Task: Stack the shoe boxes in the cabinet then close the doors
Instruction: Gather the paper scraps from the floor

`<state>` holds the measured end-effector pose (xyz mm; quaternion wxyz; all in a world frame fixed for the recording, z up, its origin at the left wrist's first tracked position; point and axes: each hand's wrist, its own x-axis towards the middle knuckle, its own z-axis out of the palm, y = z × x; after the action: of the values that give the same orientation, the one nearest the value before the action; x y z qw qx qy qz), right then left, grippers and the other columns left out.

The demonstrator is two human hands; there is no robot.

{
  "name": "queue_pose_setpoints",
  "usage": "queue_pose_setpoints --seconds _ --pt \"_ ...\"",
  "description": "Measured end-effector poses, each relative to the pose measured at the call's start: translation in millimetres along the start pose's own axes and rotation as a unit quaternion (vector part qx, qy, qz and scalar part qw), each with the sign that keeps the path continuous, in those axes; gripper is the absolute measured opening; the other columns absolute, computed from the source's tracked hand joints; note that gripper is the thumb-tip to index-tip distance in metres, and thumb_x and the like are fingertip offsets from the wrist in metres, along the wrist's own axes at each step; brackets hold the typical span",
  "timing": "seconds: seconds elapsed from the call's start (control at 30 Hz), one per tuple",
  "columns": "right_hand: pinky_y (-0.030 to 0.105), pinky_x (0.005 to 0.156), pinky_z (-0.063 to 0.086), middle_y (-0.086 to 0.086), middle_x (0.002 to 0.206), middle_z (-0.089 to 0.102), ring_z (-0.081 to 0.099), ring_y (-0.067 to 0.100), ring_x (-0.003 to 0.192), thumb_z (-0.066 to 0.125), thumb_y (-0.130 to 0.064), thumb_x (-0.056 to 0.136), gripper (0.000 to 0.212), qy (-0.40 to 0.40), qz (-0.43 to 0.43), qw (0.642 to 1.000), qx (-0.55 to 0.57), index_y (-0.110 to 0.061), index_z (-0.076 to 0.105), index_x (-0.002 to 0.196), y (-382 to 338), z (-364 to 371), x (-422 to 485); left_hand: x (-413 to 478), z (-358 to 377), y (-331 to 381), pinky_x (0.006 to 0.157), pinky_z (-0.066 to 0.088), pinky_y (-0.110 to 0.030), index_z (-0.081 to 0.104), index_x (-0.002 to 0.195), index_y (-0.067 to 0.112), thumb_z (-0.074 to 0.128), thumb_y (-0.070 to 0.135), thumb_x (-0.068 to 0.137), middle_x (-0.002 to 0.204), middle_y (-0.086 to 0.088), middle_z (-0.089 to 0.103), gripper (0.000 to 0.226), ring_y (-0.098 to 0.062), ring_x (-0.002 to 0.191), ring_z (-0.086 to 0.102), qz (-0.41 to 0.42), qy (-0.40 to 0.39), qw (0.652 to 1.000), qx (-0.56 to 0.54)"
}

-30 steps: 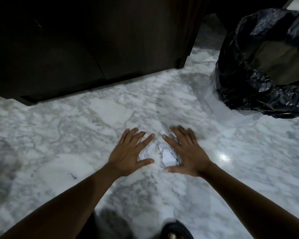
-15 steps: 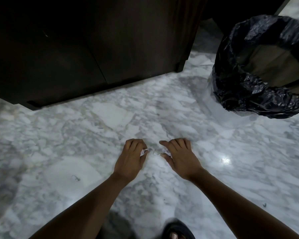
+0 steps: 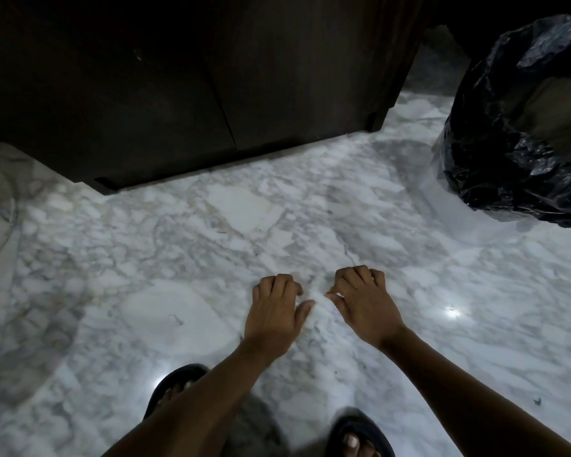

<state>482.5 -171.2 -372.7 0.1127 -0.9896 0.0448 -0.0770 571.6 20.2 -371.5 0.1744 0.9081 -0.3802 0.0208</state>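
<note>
Cabinet (image 3: 211,77) farther, hands (image 3: 320,301) now curled

The setting appears to be a dim domestic interior: a polished white-grey marble floor (image 3: 211,232), a dark wood cabinet (image 3: 178,87) with closed doors, a black-lined bin (image 3: 515,133), and feet in sandals (image 3: 360,437).

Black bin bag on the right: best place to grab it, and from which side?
Grip the black bin bag at its crumpled upper rim on the near-left side, coming from the left and above. The mouth gapes open there and loose folds give the fingers something to pinch; the lower body bulges smooth and offers no hold. A judgement from shape only.
</note>
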Motion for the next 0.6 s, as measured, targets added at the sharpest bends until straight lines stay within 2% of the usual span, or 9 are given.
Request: queue_pose_setpoints --seconds 0.1,0.17,0.23,0.27,0.37,0.43,0.47,0.53,0.6 --pt "0.034 0.079 0.034 -0.006 0.094 0.058 0.053 0.018 0.085 0.034 -0.041 0.102 0.036 -0.013 -0.004 1.0 -0.006 -0.022 0.062 0.092 -0.5 1.2 -0.8 1.3 2.2 -4.2 0.078 0.048 -0.037 0.064 0.097 0.019 0.046 0.034 0.1 0.094 0.0 0.06 0.024 -0.022 0.085 0.054 0.0 0.002 1.0 -0.005" --pt "0.034 0.077 0.035 -0.005 0.093 0.058 0.054 0.018 0.083 0.034 -0.036 0.102 0.031 -0.011 -0.007 1.0 0.009 -0.022 0.062 0.095 0.0 0.8 -1.5 5.3 3.5 -7.8 0.08 0.049 -0.036 0.069 0.103 0.015 0.047 0.03 0.099 0.093 -0.001 0.065 0.026 -0.021 0.085 0.058 0.006 0.014 0.999 -0.052" --pt "0.034 0.077 0.038 -0.005 0.095 0.058 0.054 0.018 0.084 0.041 -0.027 0.1 0.021 -0.009 -0.016 1.0 0.024 -0.022 0.061 0.103 2.5 0.1 -2.4 10.4 1.3 -13.2 0.085 0.05 -0.03 0.071 0.106 0.009 0.051 0.027 0.098 0.095 -0.004 0.069 0.028 -0.019 0.087 0.063 -0.002 0.031 0.992 -0.121" --pt "0.034 0.077 0.039 -0.005 0.095 0.058 0.053 0.018 0.084 0.048 -0.021 0.097 0.015 -0.008 -0.022 0.999 0.027 -0.023 0.06 0.106 3.7 0.1 -2.8 11.7 -2.5 -17.4 0.087 0.05 -0.024 0.071 0.108 0.008 0.052 0.027 0.098 0.099 -0.005 0.07 0.029 -0.017 0.09 0.064 -0.025 0.034 0.987 -0.154" --pt "0.035 0.077 0.043 -0.004 0.093 0.056 0.052 0.019 0.082 0.066 -0.012 0.089 0.021 -0.017 -0.021 0.999 0.034 -0.022 0.061 0.107 5.0 0.3 -2.6 6.3 -21.4 -41.1 0.092 0.039 -0.004 0.069 0.113 0.007 0.059 0.017 0.098 0.106 -0.006 0.067 0.021 -0.01 0.097 0.06 -0.122 0.068 0.97 -0.2" --pt "0.035 0.077 0.044 -0.004 0.093 0.056 0.052 0.019 0.082 0.068 -0.012 0.088 0.022 -0.021 -0.02 0.999 0.029 -0.022 0.062 0.107 5.6 -0.1 -2.7 -9.2 -36.8 -61.3 0.091 0.035 -0.002 0.067 0.116 0.006 0.06 0.008 0.097 0.108 -0.006 0.061 0.02 -0.007 0.097 0.055 -0.197 0.106 0.956 -0.19" --pt "0.035 0.077 0.044 -0.004 0.093 0.056 0.053 0.019 0.082 0.068 -0.013 0.089 0.022 -0.02 -0.021 0.999 0.028 -0.022 0.062 0.107 5.9 -0.3 -2.8 -20.1 -43.3 -71.0 0.091 0.036 -0.005 0.066 0.118 0.006 0.059 0.008 0.097 0.109 -0.005 0.058 0.022 -0.007 0.098 0.053 -0.235 0.119 0.948 -0.18" --pt "0.035 0.078 0.043 -0.004 0.095 0.056 0.053 0.02 0.083 0.064 -0.014 0.091 0.019 -0.018 -0.026 0.999 0.028 -0.022 0.062 0.108 6.1 0.0 -3.6 -44.0 -47.9 -86.8 0.092 0.042 -0.022 0.065 0.12 0.007 0.058 0.01 0.098 0.11 -0.006 0.053 0.023 -0.012 0.102 0.046 -0.31 0.137 0.929 -0.148" --pt "0.035 0.079 0.044 -0.003 0.096 0.057 0.053 0.02 0.084 0.057 -0.017 0.093 0.018 -0.019 -0.028 0.999 0.033 -0.022 0.061 0.11 5.4 0.1 -3.7 -64.2 -42.1 -97.4 0.09 0.046 -0.043 0.067 0.12 0.007 0.059 0.01 0.097 0.113 -0.012 0.051 0.025 -0.028 0.106 0.043 -0.366 0.146 0.915 -0.086"
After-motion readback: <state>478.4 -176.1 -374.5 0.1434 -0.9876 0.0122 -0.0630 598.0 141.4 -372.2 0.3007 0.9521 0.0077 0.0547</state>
